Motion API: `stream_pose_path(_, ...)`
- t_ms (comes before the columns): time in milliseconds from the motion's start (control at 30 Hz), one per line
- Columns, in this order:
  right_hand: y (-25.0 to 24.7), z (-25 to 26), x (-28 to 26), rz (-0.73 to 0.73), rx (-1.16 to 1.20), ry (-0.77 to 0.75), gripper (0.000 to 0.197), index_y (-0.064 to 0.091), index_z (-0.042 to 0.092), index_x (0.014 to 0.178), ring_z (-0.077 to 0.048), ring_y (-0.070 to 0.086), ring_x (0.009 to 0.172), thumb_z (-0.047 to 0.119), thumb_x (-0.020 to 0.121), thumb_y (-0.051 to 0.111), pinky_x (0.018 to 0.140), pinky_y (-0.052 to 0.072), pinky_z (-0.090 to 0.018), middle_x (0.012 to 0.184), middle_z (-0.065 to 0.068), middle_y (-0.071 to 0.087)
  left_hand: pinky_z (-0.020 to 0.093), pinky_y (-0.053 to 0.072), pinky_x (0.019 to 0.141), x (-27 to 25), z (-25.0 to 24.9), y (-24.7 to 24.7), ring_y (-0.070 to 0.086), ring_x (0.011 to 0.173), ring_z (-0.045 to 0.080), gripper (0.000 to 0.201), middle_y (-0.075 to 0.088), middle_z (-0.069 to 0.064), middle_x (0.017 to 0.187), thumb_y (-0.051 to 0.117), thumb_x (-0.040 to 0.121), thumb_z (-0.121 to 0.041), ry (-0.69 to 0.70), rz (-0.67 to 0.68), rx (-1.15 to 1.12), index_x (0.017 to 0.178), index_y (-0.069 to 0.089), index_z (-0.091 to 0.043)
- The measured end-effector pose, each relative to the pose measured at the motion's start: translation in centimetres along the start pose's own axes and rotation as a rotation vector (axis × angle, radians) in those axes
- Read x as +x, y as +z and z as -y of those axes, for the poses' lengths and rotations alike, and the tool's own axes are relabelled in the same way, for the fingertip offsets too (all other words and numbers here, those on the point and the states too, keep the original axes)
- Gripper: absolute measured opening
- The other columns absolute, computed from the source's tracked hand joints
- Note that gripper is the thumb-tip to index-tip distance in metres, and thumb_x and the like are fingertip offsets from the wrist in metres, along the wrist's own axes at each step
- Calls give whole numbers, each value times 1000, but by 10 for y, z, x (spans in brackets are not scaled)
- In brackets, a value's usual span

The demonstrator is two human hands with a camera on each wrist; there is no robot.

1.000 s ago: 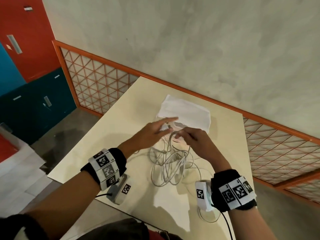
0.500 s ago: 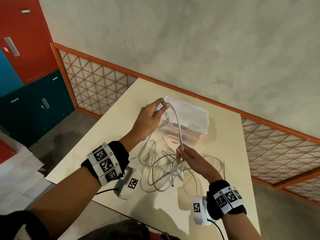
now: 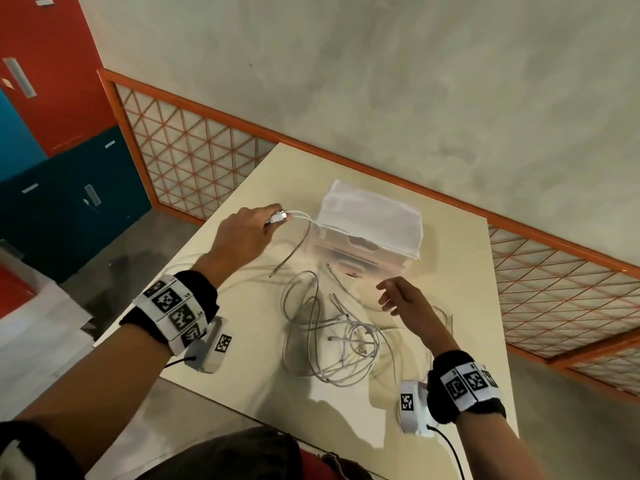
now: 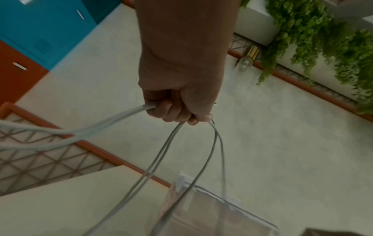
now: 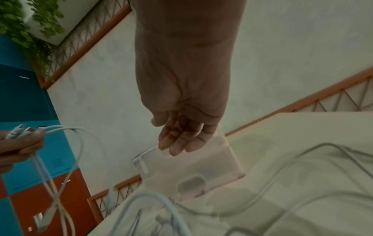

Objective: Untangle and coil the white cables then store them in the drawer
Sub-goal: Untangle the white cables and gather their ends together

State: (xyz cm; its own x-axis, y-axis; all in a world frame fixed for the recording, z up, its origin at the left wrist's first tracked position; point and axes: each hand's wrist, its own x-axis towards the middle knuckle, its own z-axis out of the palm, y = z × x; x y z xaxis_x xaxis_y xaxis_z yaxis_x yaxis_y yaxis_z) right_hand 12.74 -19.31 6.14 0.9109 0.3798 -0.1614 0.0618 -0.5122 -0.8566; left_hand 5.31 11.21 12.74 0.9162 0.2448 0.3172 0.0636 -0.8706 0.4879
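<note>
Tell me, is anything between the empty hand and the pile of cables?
Nothing visible. The right hand hovers open above the table, just beyond the cables, with only bare tabletop between. The drawer sits farther back.

**Left wrist view: hand with white cable strands**

The left hand (image 4: 177, 102) is seen from the wrist, its fingers (image 4: 171, 111) curled around several strands of white cable (image 4: 161, 153). One blurred, thicker-looking bundle is led off to the left edge; thinner strands are looped downward from the fingertips. Below, a clear plastic drawer box (image 4: 212, 212) is shown on the pale table (image 4: 70, 204), the loops hanging in front of it. Behind, a grey-green wall (image 4: 272, 143), an orange lattice rail (image 4: 50, 156), teal and red lockers (image 4: 40, 32) and hanging green foliage (image 4: 333, 39) are recorded.
</note>
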Motion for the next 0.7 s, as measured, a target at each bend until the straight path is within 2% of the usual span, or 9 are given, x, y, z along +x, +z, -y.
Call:
stream_pose_path(100,18,-13,7,14,-58,59,21,60,7,90,-11,56,68,10,99,42,57,42,-6,81,-1,62,41,45,65,0,11,-9,60,81,39,37,66,17,84,40,96,-45,-12,32,107,101,59,-13)
stream_pose_path(200,36,-18,14,26,-181,1,24,62,16,80,-15,58,73,2,93,49,72,43,-18,91,-3,67,38,41,64,-5,19,-6,61,81,40,34,66,19,89,39,97,-41,-41,126,269,110,58,-16)
stream_pose_path(300,51,-7,21,22,-257,-121,14,69,7,84,2,57,71,3,89,58,67,38,-3,89,-3,67,34,38,62,-11,24,5,63,82,38,33,66,18,92,36,99,-39,-86,235,378,111,57,-16)
stream_pose_path(367,60,-3,33,9,-290,-169,13,70,4,89,5,59,76,4,90,58,69,38,-2,96,-8,69,33,37,63,-17,23,13,64,84,37,34,66,16,94,34,100,-39,-107,292,435,113,56,-17)
stream_pose_path(400,63,-4,41,14,-324,-153,16,71,3,94,-3,62,86,4,92,54,74,39,-5,104,-12,70,33,37,65,-20,23,17,64,86,36,34,66,15,96,33,100,-39,-114,326,449,113,56,-17)
stream_pose_path(467,66,-11,55,74,-460,-55,26,65,1,113,-27,58,113,4,95,46,93,37,-21,123,-18,62,32,38,66,-25,23,25,64,89,35,31,66,14,100,33,101,-34,-136,400,461,115,56,-18)
stream_pose_path(533,65,-30,62,145,-605,86,37,50,4,132,-32,45,128,6,96,43,104,31,-32,138,-19,48,33,38,68,-29,24,30,64,94,35,29,66,14,104,35,100,-30,-156,454,471,117,55,-18)
stream_pose_path(600,64,-47,59,162,-718,205,41,41,9,137,-31,40,130,12,96,45,104,31,-38,141,-15,42,34,38,71,-31,24,32,63,99,36,29,64,14,110,37,100,-29,-168,494,484,119,55,-18)
stream_pose_path(700,64,-63,50,129,-826,239,31,44,9,124,-34,42,122,18,94,48,98,31,-42,128,-14,52,34,41,76,-30,25,34,61,104,34,30,63,13,114,38,99,-31,-208,556,464,119,57,-19)
